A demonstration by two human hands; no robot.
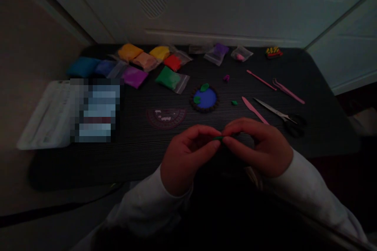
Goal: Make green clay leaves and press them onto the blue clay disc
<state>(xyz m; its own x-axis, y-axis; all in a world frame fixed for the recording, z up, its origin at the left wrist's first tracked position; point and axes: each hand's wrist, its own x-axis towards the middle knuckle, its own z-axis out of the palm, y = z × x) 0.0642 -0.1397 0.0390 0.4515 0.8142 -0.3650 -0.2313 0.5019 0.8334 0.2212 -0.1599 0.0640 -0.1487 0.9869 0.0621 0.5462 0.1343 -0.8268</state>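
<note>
Between their fingertips, my left hand and my right hand pinch a small piece of green clay near the table's front. Most of the piece is hidden by the fingers. Beyond the hands lies a round clay pond with a blue middle, a dark brown beaded rim and two green leaves on it. A small loose bit of green clay rests to its right. Close to my right hand are a pink clay knife and black-handled scissors, both lying flat.
Bags of coloured clay, including a green bag, line the back of the dark table. A clear protractor lies left of centre. Pink tweezers, a pink stick tool and a purple clay bit lie behind. A blurred-out panel is at left.
</note>
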